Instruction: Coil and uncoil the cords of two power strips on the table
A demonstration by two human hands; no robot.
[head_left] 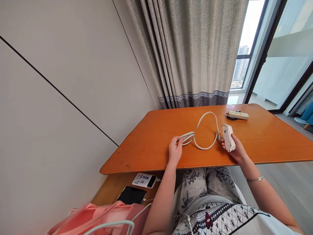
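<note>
My right hand [236, 148] grips a white power strip [229, 138], held tilted above the right part of the orange-brown table [151, 140]. From the strip a white cable [209, 148] makes one wide loop across the middle of the table. It runs on into a tighter bundle of coils [187, 137] on the left. Closed around the left end of that bundle is my left hand [175, 148], near the table's front edge. Some of the fingers of both hands are hidden behind what they hold.
A second power strip [237, 115], cream-coloured with a black cord, lies at the far right of the table. Below the front edge are a power bank [144, 180], a black phone [132, 195] and a pink bag [110, 215]. A curtain [193, 52] hangs behind.
</note>
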